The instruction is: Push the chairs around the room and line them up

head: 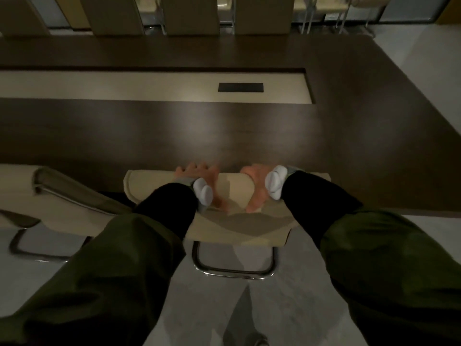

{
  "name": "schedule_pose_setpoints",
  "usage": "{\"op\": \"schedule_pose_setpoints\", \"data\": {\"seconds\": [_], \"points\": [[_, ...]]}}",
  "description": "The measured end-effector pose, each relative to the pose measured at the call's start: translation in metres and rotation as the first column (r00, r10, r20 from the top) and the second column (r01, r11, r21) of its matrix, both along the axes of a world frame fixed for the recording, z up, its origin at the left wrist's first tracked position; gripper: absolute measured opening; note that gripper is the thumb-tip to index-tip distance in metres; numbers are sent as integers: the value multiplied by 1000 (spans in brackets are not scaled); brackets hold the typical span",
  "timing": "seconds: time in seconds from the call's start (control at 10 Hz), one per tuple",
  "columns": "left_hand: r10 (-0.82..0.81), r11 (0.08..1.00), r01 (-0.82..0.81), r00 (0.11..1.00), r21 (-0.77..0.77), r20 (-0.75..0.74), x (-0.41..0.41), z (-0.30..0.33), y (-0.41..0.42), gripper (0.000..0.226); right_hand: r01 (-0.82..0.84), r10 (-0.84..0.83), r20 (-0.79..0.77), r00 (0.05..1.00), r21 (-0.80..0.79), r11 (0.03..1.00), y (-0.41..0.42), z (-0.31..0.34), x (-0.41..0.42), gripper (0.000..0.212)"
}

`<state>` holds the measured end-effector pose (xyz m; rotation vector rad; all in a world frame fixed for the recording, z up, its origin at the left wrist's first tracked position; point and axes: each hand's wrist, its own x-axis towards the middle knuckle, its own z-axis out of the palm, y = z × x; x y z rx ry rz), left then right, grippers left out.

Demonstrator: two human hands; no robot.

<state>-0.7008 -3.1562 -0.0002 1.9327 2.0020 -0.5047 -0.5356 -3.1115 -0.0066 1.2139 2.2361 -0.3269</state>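
Both my hands grip the top edge of a beige chair backrest right in front of me. My left hand curls its fingers over the far side with the thumb down the near face; my right hand wraps the edge the same way. The chair stands close against the dark bench. A second chair sits just to its left, and more chairs line the bench's far side.
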Motion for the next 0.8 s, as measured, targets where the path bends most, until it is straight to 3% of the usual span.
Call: {"op": "schedule_pose_setpoints", "data": {"seconds": [0.1,0.2,0.3,0.4,0.5,0.6,0.7,0.8], "points": [[7,998,-7,1000,54,2,0,-6,-8,85,119,-114,-145,983,31,992,1,2,6,71],[22,996,-21,1000,90,-2,1,-9,-16,83,349,-332,385,861,29,937,-14,-25,-10,24],[39,990,-39,999,137,4,2,-12,-24,84,353,-302,413,859,-51,934,-24,-44,-15,32],[39,988,-42,999,147,19,3,-11,-27,82,280,-336,187,923,273,920,-20,-20,-9,23],[34,991,-35,999,131,12,5,-7,-29,82,173,-118,-304,945,161,972,-19,-16,21,81],[41,990,-41,999,135,6,6,-9,-28,84,257,-233,-167,958,139,956,-15,-21,16,71],[25,988,-23,1000,150,-7,7,-11,-30,86,270,-206,-374,904,128,954,-31,-16,29,64],[20,991,-21,1000,135,9,5,-7,-25,89,416,-424,-736,528,-210,884,-43,10,42,65]]}}
